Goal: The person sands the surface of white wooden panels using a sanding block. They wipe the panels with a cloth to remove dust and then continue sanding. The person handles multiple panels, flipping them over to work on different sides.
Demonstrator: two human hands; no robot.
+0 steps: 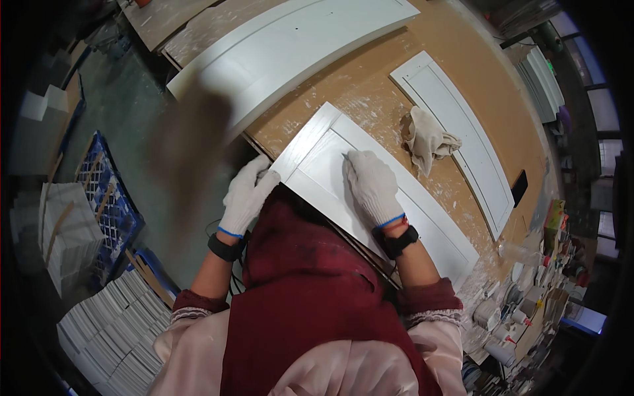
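Note:
A white framed cabinet door point(317, 173) lies on the workbench in front of me, its near edge along the bench edge. My left hand point(249, 190), in a white knit glove, is closed at the door's left end, thumb and fingers at the near corner. On the door's recessed middle rests my right hand point(373, 185), also gloved, with its fingers bent together. A small dark tip shows at those fingertips; what it belongs to is hidden. Beyond the right hand, a crumpled pale cloth point(429, 140) lies partly on a narrow white framed panel point(456, 122).
A large white panel point(290, 56) lies across the bench's far left. Bottles and cans point(505, 323) crowd the right end, and a black flat object point(520, 188) lies by the far edge. Stacked white boards point(115, 327) and a blue pallet point(109, 204) stand left. A dark blur point(198, 132) crosses the view.

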